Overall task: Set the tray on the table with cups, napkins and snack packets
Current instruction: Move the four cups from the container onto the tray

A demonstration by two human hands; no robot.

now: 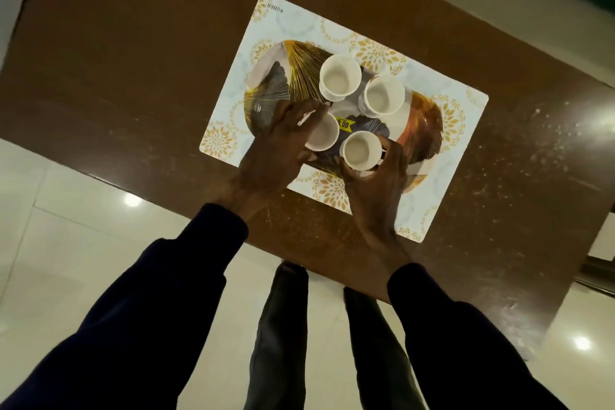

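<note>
Item: tray [422,123], oval, glossy leaf print in gold and grey, lying on a pale patterned placemat [293,23] on the brown table [133,76]. A yellow price sticker [344,124] shows between the cups.

Load: four white cups, upright and empty as far as I can see.
- Near-left cup [321,135], under my left hand [273,146]; fingers spread over its far side and rim, so I read the hand as holding it, loosely.
- Near-right cup [361,150], just ahead of my right hand [376,183]; thumb and fingers curl round its near side and right flank, holding it.
- Far-left cup [340,76], just beyond my left fingertips, untouched.
- Far-right cup [384,95], beyond my right hand, untouched.

Handling, as I judge it: cups look ceramic, so rigid, fairly light, smooth-walled and breakable if knocked together; they stand close. Best taken round the body below the rim, or by a handle where one shows. The tray looks stiff and slick, so cups may slide if it tips; take it by the two short ends, level.

Outstanding: no napkins or snack packets in view.
</note>
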